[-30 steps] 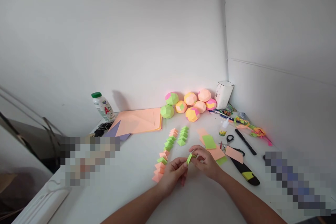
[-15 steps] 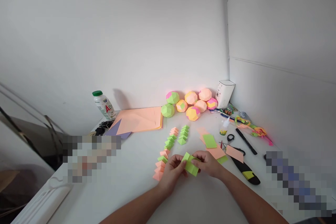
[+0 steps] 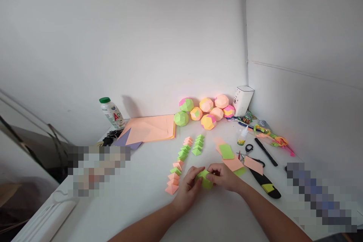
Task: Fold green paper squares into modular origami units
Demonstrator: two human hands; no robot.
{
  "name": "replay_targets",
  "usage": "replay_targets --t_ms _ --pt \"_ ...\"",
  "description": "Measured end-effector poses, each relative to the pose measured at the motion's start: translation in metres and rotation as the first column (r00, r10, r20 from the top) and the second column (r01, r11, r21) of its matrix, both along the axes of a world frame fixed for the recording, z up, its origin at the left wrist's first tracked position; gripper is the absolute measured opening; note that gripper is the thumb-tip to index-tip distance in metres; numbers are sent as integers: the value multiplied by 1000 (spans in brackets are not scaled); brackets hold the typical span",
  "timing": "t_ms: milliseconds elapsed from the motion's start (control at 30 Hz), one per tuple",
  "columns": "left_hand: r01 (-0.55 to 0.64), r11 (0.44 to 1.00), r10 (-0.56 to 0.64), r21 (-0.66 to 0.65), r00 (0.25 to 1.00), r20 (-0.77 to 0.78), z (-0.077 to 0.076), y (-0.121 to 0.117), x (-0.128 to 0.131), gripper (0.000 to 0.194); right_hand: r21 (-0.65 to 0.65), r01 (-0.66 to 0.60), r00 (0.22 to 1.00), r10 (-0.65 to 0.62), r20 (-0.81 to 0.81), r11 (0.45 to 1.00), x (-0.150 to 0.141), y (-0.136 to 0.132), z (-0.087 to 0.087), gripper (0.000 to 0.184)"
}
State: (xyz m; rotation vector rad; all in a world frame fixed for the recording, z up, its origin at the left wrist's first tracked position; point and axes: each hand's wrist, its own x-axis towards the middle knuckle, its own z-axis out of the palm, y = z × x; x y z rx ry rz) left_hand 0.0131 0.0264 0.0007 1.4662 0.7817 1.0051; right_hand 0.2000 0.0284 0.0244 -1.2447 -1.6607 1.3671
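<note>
Between both hands is a piece of green paper [image 3: 206,181], held just above the white table with creases in it. My left hand [image 3: 190,186] grips its left side, thumb on top. At the right side, my right hand [image 3: 222,177] pinches it between thumb and fingers. To the left of the hands runs a row of folded peach and green paper units [image 3: 172,186], with a shorter row of green folded units [image 3: 197,145] beside it. Flat green and peach paper pieces [image 3: 227,151] lie beyond my right hand.
Several faceted paper balls [image 3: 208,121] sit along the wall. Peach sheets [image 3: 150,128] and a bottle [image 3: 112,113] are at the back left. To the right lie a glue bottle [image 3: 242,136], scissors [image 3: 249,148], a black pen [image 3: 266,151] and a black-yellow cutter [image 3: 265,185].
The green paper has been bent over between my fingers, and less of it shows. My left fingers have moved up along its far edge. The things on the table lie as before.
</note>
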Motion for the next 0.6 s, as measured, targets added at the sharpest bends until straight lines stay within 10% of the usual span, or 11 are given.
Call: replay_targets --t_ms 600 --pt "20 999 -22 -44 999 -45 6 -2 0 32 163 100 994 -89 -71 982 -4 0 6 24"
